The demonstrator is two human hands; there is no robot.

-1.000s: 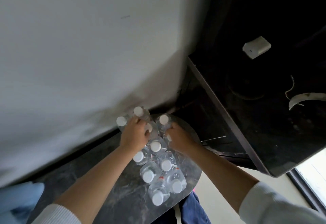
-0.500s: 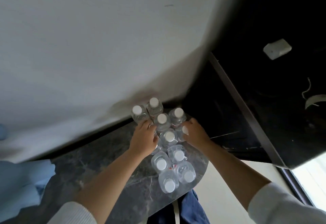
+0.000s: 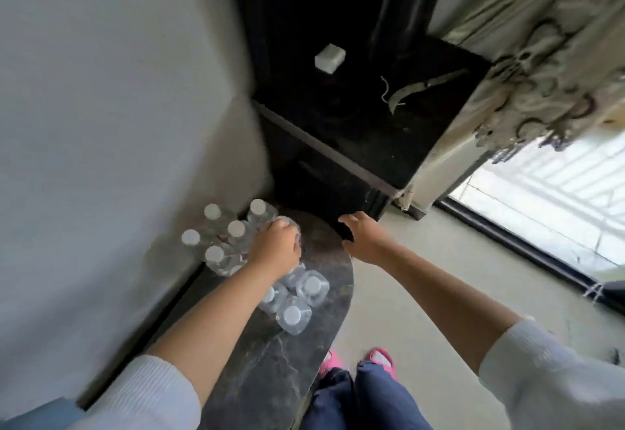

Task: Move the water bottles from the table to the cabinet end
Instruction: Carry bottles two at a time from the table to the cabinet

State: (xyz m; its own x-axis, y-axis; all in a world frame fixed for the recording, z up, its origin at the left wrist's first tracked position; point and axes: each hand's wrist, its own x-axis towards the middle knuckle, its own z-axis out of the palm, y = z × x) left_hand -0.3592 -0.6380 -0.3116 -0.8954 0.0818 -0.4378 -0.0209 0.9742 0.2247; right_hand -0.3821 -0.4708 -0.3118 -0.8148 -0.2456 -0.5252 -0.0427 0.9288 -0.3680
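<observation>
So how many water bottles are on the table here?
10 water bottles: five in a cluster by the wall, one under the left hand, four nearer the person; the arm may hide others.

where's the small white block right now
In the head view, the small white rectangular block lies on top of the black cabinet, toward its back left, just left of a pale curved strip.
</observation>
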